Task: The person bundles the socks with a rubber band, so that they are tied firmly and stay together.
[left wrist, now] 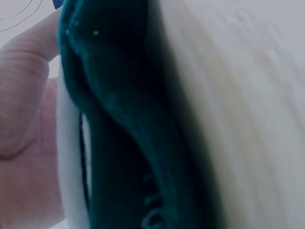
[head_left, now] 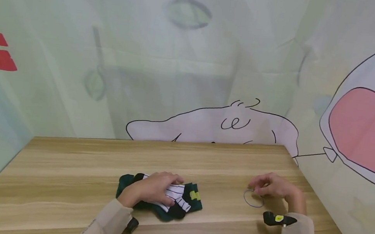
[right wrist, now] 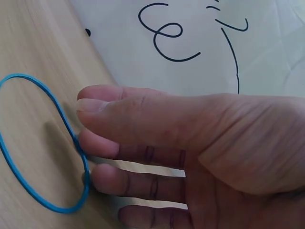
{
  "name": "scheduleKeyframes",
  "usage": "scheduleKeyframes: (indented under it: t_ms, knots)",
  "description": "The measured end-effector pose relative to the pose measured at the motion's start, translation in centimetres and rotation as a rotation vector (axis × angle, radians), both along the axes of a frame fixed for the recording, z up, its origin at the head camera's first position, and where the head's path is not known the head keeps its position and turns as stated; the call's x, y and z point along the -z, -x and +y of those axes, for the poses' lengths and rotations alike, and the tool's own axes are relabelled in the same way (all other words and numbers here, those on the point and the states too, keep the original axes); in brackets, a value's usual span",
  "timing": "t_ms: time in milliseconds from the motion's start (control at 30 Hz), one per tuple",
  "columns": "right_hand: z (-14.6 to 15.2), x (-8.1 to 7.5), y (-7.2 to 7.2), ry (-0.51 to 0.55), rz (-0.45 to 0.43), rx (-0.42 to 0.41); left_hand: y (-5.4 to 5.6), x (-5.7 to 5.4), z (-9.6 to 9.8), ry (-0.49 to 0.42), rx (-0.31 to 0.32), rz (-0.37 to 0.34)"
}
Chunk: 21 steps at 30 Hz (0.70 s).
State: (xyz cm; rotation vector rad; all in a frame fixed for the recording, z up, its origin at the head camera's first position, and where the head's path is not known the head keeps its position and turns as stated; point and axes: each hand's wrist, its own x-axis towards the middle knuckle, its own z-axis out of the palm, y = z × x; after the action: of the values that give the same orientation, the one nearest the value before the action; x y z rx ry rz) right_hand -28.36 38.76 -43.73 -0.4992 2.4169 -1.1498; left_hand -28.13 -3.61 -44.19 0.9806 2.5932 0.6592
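My left hand (head_left: 156, 187) rests over a stack of socks, its thumb spread along the near side. The top sock (head_left: 176, 190) is white with thin black stripes and black patches. Beneath it lies a dark green sock (head_left: 165, 216) with a yellow-green patch. Close to the camera in the left wrist view, the dark green fabric (left wrist: 119, 86) stands beside my palm. To the right, my right hand (head_left: 272, 185) is lowered beside a thin blue rubber band (head_left: 253, 206). In the right wrist view its fingertips (right wrist: 102, 179) are right at the edge of the band.
Both hands are over a wood-grain table (head_left: 71, 173). A printed curtain (head_left: 193, 67) hangs behind the far edge, and a panel with a balloon drawing (head_left: 364, 135) rises along the right side. Each wrist wears a black camera strap (head_left: 278, 219).
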Motion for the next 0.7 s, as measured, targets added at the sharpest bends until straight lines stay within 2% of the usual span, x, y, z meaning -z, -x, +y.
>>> scheduleKeyframes:
  t_ms: [100,333,533,700]
  knots:
    - [-0.1,0.1,0.0,-0.020,0.011,0.008,0.0,-0.1,0.0,0.004,-0.008,-0.025]
    - [-0.3,0.7,0.4,-0.030,0.012,0.024,0.3,0.1,-0.4,0.039,-0.022,-0.009]
    - [-0.5,1.0,0.5,-0.045,0.020,0.039,0.3,0.1,-0.5,-0.021,-0.018,-0.021]
    - [-0.7,1.0,0.5,-0.045,0.031,0.044,0.5,-0.1,-0.7,-0.080,0.008,0.005]
